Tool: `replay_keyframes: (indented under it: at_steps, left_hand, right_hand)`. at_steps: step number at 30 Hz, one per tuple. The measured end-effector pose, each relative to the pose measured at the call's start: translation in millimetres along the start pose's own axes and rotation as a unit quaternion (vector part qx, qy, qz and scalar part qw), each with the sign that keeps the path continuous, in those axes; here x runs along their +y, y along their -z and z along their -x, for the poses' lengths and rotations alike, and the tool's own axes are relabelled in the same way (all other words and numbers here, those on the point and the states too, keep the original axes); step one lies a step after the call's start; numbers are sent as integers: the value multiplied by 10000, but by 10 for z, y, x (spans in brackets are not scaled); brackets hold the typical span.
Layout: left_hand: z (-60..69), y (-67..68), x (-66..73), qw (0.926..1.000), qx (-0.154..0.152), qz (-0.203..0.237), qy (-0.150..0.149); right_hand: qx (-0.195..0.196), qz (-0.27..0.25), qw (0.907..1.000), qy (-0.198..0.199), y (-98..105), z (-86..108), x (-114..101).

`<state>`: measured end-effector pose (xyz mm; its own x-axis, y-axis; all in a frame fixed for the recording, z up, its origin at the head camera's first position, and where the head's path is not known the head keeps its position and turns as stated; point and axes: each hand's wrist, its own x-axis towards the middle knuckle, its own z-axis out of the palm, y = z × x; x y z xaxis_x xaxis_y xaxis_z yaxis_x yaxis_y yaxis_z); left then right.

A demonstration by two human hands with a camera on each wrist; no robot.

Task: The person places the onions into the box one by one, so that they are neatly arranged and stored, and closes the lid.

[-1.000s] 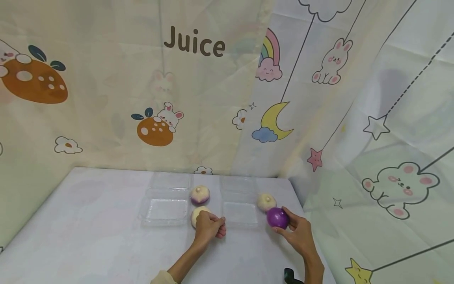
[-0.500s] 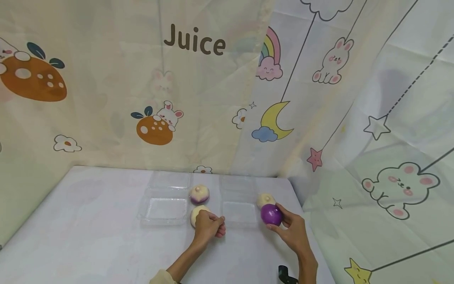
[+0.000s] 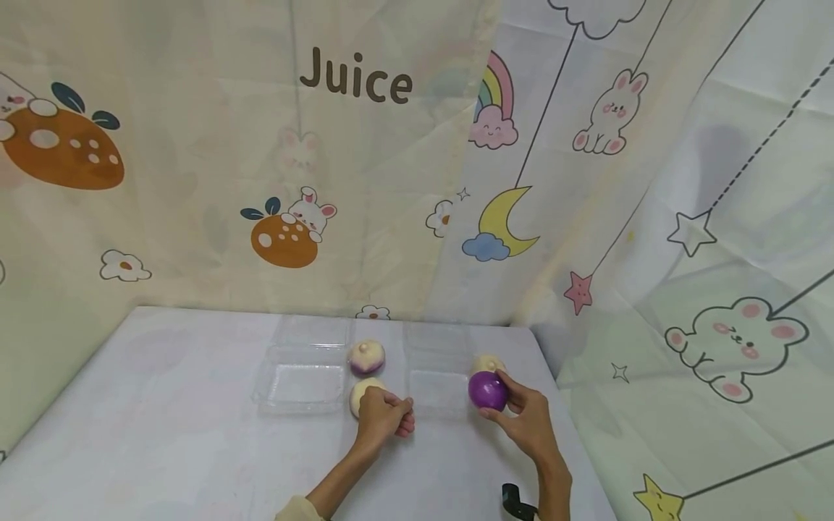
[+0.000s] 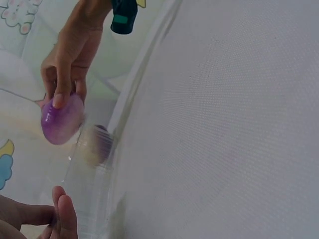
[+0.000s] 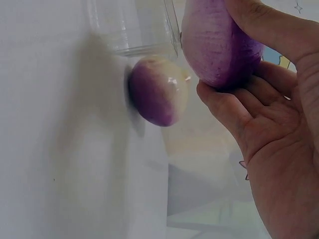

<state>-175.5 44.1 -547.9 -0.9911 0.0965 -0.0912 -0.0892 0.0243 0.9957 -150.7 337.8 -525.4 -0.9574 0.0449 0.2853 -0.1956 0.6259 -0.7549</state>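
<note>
In the head view my right hand holds a turnip with its purple side towards me, thumb below and fingers above. The right wrist view shows this turnip raised off the table. Just behind it a second turnip rests on the table beside the right clear plastic container. My left hand pinches at that container's near left corner; the thumb meets the fingers there. Partly hidden by the left hand is a pale turnip, with another turnip behind it.
Another clear plastic container stands open at the left, its lid folded back. A dark green object is by my right wrist. Printed curtains close off the table's back and right side.
My right hand has carried the turnip left, towards the right container, and it now covers part of the turnip behind. The left hand has stayed in place.
</note>
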Motion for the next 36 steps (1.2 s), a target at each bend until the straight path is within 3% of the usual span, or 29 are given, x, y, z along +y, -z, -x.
replay_keyframes:
  at_steps: [21, 36]
  left_hand:
    - [4, 2, -11, 9999, 35, 101, 28]
    - [8, -1, -41, 9999, 39, 113, -18]
  right_hand:
    - [-175, -362, 9991, 118, -151, -70, -92]
    - [-354, -311, 9984, 323, -272, -137, -112]
